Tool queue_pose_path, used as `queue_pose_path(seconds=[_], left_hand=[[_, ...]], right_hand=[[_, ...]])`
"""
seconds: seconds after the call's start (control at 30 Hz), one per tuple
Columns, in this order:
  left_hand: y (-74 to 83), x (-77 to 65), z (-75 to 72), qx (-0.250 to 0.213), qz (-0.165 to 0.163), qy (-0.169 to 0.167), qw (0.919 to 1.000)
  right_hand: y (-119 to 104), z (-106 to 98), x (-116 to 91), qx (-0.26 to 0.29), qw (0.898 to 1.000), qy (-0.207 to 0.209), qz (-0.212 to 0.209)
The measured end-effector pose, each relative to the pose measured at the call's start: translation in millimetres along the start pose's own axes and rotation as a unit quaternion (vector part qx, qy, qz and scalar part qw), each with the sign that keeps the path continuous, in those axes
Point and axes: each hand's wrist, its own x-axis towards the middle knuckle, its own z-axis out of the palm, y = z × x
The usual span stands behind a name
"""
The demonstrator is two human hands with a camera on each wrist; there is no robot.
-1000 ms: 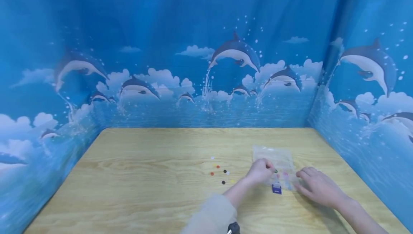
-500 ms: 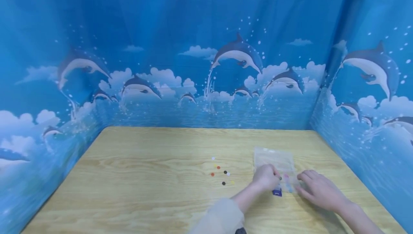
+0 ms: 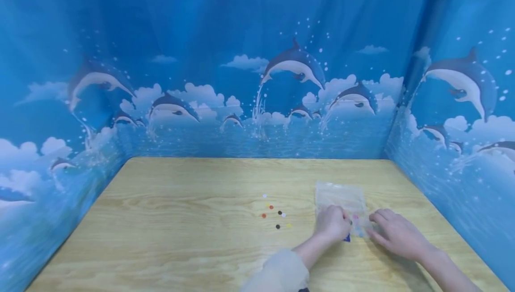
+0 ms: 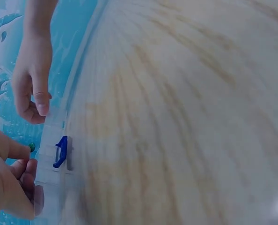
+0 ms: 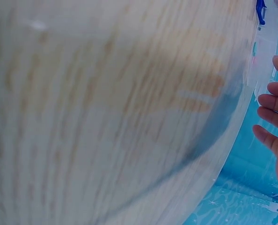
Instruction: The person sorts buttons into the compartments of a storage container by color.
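Note:
A clear plastic box (image 3: 342,193) with compartments and a blue latch (image 4: 61,151) lies on the right part of the table, its lid folded back. My left hand (image 3: 333,224) is over the box's left part and pinches a small round green piece (image 4: 32,147) between thumb and forefinger. It hides much of the box and latch in the head view. At the box's right edge rests my right hand (image 3: 398,236), fingers loosely bent and spread in the right wrist view, holding nothing. A pink piece (image 3: 356,217) shows inside the box.
Left of the box, several small round pieces in black, orange, white and yellow lie on the wooden table (image 3: 181,229), among them a black disc (image 3: 278,226) and an orange disc (image 3: 263,215). A blue dolphin-print curtain (image 3: 209,59) borders the table's back and sides.
My left hand has moved slightly right and toward me over the box with the green piece, now covering most of the blue latch. The right hand has stayed at the box's edge.

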Motion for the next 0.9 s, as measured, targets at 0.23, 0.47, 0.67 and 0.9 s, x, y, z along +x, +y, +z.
queue_pose_path(seconds=[0.23,0.47,0.67,0.9], left_hand=[[-2.6,-1.6,6.1,0.053,0.014,0.019,0.9983],[-4.1,1.2,3.3,0.015,0.018,0.027,0.9994],[-4.7,1.7,-4.0,-0.033,0.026,0.012,0.9991],[-7.1,4.6,-17.0,-0.148,-0.008,-0.043,0.988]], right_hand=[[1.2,1.8,-0.4,0.001,1.0,-0.001,0.002],[1.3,1.8,0.3,0.003,1.0,-0.015,0.012],[1.1,0.2,0.0,0.004,0.999,-0.026,0.019],[0.5,-0.2,-0.5,0.005,0.999,-0.028,0.024]])
